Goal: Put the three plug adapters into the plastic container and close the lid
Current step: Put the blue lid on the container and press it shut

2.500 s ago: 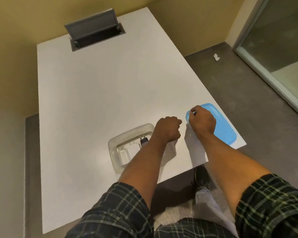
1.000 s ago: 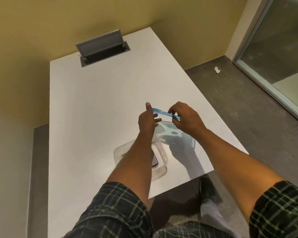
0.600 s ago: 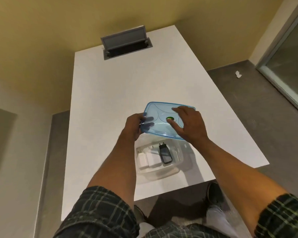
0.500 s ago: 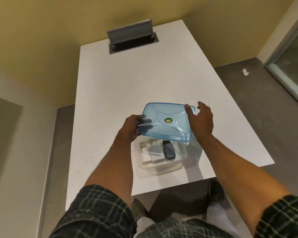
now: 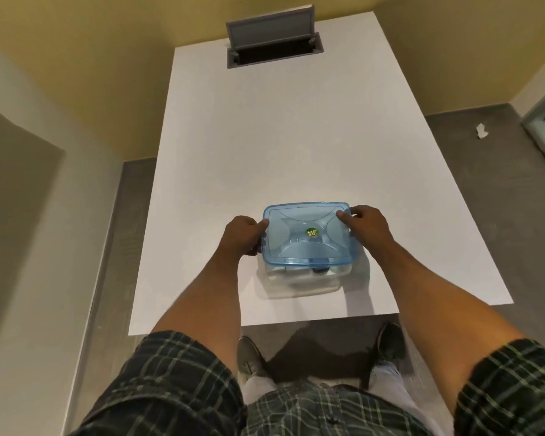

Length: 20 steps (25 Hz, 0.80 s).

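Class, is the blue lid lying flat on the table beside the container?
No. Both hands hold the lid over the container.

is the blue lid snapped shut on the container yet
Cannot tell. The blue lid covers the container, both hands gripping its ends; whether it has sealed isn't visible.

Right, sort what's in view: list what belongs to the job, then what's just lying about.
Job:
- translucent blue plastic lid, held over the container
- clear plastic container
- dark plug adapter, glimpsed under the lid
- left hand and right hand

Lying about:
- grey flip-up cable hatch in the white table
- white scrap on the floor
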Motion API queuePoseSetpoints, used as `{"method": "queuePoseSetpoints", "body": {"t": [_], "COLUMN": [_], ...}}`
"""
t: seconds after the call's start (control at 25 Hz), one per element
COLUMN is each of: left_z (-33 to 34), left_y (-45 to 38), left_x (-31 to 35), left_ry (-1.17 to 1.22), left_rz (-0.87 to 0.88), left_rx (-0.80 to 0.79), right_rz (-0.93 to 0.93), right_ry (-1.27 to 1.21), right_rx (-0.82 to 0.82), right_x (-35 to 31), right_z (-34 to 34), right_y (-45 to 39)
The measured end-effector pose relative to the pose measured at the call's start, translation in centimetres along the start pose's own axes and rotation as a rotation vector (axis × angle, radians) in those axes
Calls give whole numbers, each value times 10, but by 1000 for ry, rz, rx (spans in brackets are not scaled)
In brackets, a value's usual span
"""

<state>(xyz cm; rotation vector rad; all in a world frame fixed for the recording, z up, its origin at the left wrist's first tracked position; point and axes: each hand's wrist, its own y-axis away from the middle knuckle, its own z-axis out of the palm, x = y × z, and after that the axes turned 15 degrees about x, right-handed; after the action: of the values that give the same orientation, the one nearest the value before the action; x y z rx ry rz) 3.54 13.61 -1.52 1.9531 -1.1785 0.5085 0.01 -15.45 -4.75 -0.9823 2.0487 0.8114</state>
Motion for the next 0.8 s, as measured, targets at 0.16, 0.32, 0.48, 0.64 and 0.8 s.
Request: {"method": "queuePoseSetpoints", "body": {"t": [0.16, 0.32, 0.48, 0.64, 0.8], "left_z": [-4, -5, -9, -9, -7], "left_y": [10, 15, 19, 23, 25], "left_x": [-13, -18, -18, -19, -25], "left_ry": [-206, -283, -291, -272, -230], "left_rz": [148, 166, 180, 173, 154], "left_rx": [73, 71, 63, 90, 131], "right_rz": [-66, -58, -86, -117, -161], "right_ry": [92, 101, 111, 155, 218], "right_rx": [-31, -21, -24, -39, -34], "right_x": [1, 4, 5, 3, -2], "right_z": [0, -3, -5, -6, -4], "right_y": [8, 16, 21, 22, 20]}}
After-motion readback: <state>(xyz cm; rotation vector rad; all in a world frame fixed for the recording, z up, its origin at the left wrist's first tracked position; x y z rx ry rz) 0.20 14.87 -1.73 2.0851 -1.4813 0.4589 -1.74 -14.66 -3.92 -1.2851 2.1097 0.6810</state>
